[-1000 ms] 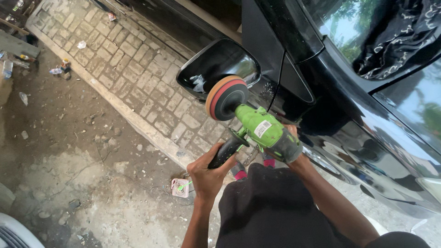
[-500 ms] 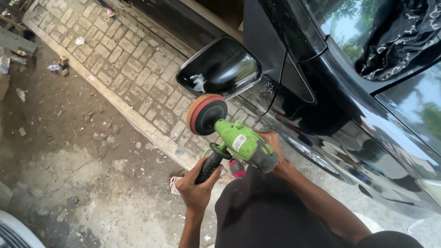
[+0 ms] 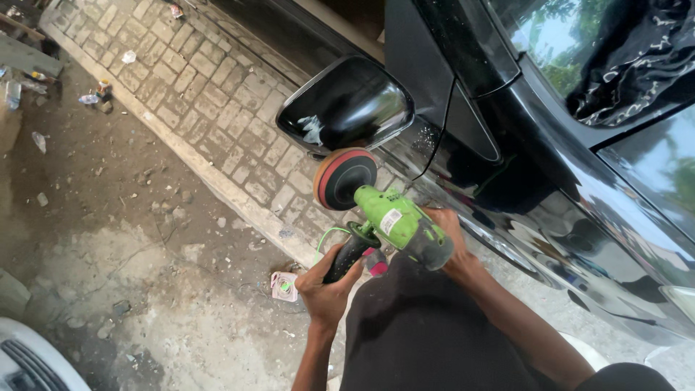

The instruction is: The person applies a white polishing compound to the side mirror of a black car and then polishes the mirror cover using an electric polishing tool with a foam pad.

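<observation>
I hold a green polishing machine with both hands. My left hand grips its black side handle, low and to the left. My right hand wraps the rear of the green body. The round orange-edged black pad points up at the underside of the glossy black side mirror of a black car, close to it; I cannot tell whether they touch. A white smear shows on the mirror shell.
Grey paving bricks and a concrete kerb run past the car. A small pink and green packet lies on the dirty concrete by my left hand. Litter lies at far left. A white object's corner is bottom left.
The polisher's pad dropped lower and left half a second ago, then came back up towards the mirror. Both hands kept their grip.
</observation>
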